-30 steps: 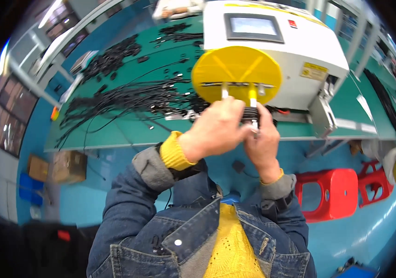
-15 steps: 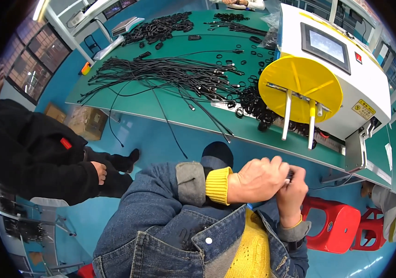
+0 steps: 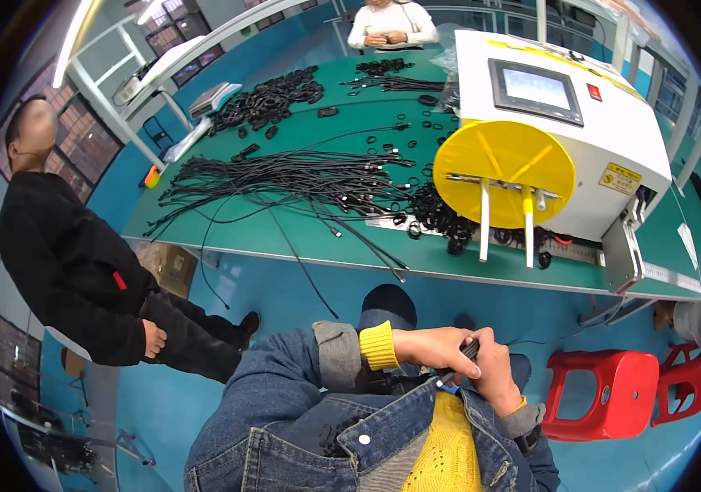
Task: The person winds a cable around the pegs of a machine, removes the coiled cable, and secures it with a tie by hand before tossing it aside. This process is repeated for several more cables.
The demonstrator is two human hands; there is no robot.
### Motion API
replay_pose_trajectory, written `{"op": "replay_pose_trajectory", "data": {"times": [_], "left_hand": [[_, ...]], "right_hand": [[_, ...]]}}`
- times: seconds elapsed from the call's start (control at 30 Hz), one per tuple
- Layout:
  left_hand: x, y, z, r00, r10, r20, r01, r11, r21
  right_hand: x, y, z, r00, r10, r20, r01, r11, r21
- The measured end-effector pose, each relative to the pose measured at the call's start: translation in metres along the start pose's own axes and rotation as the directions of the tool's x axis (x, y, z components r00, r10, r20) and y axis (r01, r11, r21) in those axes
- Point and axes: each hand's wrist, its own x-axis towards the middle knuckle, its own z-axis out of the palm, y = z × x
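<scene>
My left hand [image 3: 436, 348] and my right hand [image 3: 494, 377] meet in front of my chest, fingers closed around a small black bundle of cable [image 3: 470, 350]. The bundle shows between the thumbs and fingers, and much of it is hidden. A light-tipped end pokes out below my hands. On the green table [image 3: 268, 246] ahead lies a spread pile of black cables [image 3: 268, 180] with metal-tipped ends. Right of that pile sits a heap of small black rings [image 3: 441, 209].
A white machine [image 3: 613, 148] with a screen and round yellow disc [image 3: 502, 172] stands at the table's right. Black coiled bundles [image 3: 264, 102] lie further back. A person in black [image 3: 72, 262] stands at left, another in white [image 3: 391, 25] beyond the table. Red stools [image 3: 600, 394] stand right.
My hands have come down closer to my body, still together on the cable bundle. The view has tilted up, showing more of the people on the left and at the back.
</scene>
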Motion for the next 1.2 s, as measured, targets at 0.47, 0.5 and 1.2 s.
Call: {"op": "replay_pose_trajectory", "data": {"times": [0.47, 0.5, 1.2], "left_hand": [[0.005, -0.007, -0.001, 0.990, 0.082, 0.117, -0.103, 0.977, 0.186], [0.005, -0.007, -0.006, 0.998, 0.070, -0.005, -0.067, 0.964, 0.257], [0.019, -0.048, -0.030, 0.950, -0.282, 0.135, 0.286, 0.958, -0.012]], "right_hand": [[0.014, 0.011, 0.000, 0.989, -0.044, 0.143, 0.071, 0.980, -0.187], [0.023, 0.011, 0.000, 0.999, -0.036, 0.038, 0.035, 0.999, 0.032], [0.000, 0.031, 0.038, 0.991, 0.122, 0.061, -0.126, 0.991, 0.053]]}}
